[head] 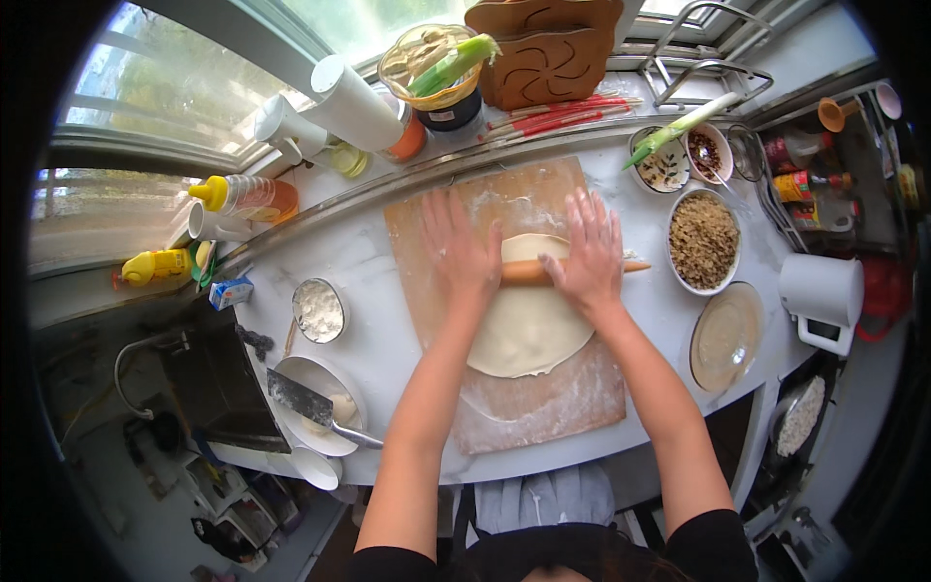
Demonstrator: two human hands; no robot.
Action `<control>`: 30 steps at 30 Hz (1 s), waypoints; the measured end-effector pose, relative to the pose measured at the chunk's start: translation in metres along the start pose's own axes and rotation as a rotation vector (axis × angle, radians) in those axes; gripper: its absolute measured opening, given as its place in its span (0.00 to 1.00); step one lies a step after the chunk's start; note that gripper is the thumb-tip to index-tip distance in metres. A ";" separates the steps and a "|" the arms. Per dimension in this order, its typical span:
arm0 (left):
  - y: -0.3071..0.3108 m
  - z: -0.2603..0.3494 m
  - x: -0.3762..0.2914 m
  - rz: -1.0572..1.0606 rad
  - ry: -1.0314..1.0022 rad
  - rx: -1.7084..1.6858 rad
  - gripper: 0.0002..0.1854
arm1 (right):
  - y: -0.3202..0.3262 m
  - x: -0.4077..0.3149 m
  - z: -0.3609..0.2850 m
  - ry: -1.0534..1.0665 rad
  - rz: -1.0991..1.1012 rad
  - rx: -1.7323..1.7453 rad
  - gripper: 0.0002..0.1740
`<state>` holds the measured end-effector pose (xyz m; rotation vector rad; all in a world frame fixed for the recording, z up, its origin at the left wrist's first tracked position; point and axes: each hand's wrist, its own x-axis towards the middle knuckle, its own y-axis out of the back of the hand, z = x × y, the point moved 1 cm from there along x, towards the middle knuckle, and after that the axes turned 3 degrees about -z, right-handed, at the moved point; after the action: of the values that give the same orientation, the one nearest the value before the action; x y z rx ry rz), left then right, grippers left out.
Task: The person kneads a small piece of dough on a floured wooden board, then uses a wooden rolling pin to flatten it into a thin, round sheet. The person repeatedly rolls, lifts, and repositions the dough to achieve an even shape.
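A wide round sheet of dough (534,331) lies on a floured wooden board (542,418). Across its far part rests a wooden rolling pin (525,273), its tapered right end showing past my right hand. My left hand (463,244) is flat with fingers stretched forward, its palm over the pin's left part, hiding that end. My right hand (590,254) lies flat over the pin's right part, thumb pointing inward along it. Neither hand's fingers wrap the pin. Loose flour dusts the board beyond and below the dough.
Left stand a bowl of flour (320,311) and a large bowl (349,382) with dough and a cleaver (302,396) across it. Right are a bowl of crumbly filling (703,240), a plate (726,336), small bowls with a scallion (680,129) on top, and a white pitcher (820,295).
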<state>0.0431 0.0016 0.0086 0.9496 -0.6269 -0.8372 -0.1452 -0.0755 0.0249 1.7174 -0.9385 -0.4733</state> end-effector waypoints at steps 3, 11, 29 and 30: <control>-0.003 0.001 0.030 0.056 0.047 0.005 0.39 | -0.004 0.036 0.004 -0.020 0.039 -0.020 0.49; 0.000 0.012 0.082 0.212 0.101 0.056 0.28 | 0.006 0.077 0.014 0.175 -0.122 0.220 0.29; 0.051 -0.027 -0.084 -0.013 0.068 -0.102 0.38 | 0.003 -0.019 -0.029 0.495 -0.207 0.001 0.33; 0.046 -0.029 -0.084 -0.011 0.079 -0.061 0.40 | 0.001 -0.014 -0.028 0.422 -0.180 0.007 0.38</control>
<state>0.0358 0.0997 0.0277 0.9273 -0.5255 -0.8204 -0.1344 -0.0471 0.0338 1.8221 -0.4857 -0.2082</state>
